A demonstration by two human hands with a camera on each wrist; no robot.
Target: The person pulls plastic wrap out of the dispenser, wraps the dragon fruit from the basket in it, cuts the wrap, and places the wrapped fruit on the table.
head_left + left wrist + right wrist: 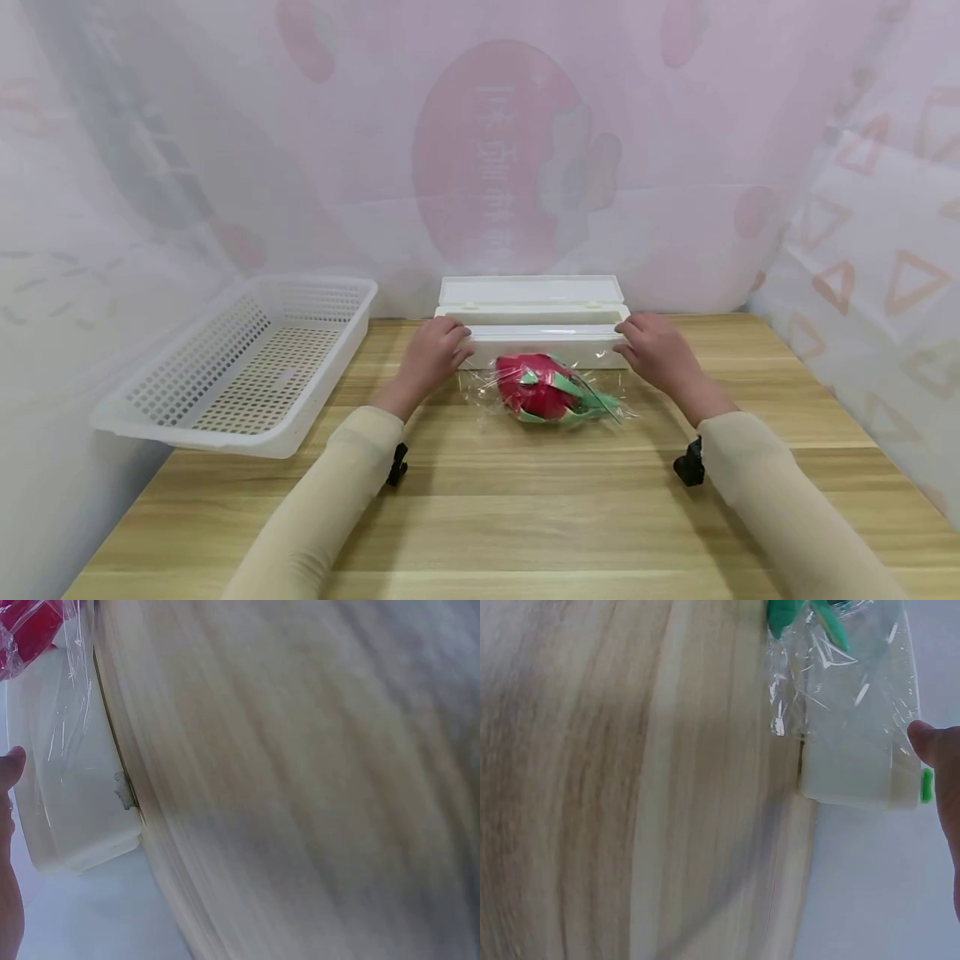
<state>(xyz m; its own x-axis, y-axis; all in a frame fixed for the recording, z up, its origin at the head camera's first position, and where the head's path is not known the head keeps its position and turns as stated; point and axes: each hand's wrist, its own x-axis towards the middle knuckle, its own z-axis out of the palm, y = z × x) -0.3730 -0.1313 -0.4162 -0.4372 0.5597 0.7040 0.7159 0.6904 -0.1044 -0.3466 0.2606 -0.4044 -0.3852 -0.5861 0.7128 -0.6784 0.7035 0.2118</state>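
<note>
A white cling film dispenser (pixel 540 350) stands at the table's back edge, its lid (pixel 531 290) raised. Clear cling film (pixel 855 697) drapes over the box's front, down to a red dragon fruit (pixel 534 385) with green scales. The film lies crinkled around the fruit, which is just in front of the box. At the box's left end, my left hand (pixel 433 350) pinches the film's edge between thumb and curled fingers. My right hand (pixel 660 350) does likewise at the right end. Only part of each hand enters its wrist view, thumb near the box.
A white perforated plastic basket (pixel 330 379) sits at the left, partly over the table's left edge. Printed cloth (pixel 517 158) hangs right behind the dispenser and along both sides. Wood-grain tabletop (pixel 540 517) extends in front of the fruit between the forearms.
</note>
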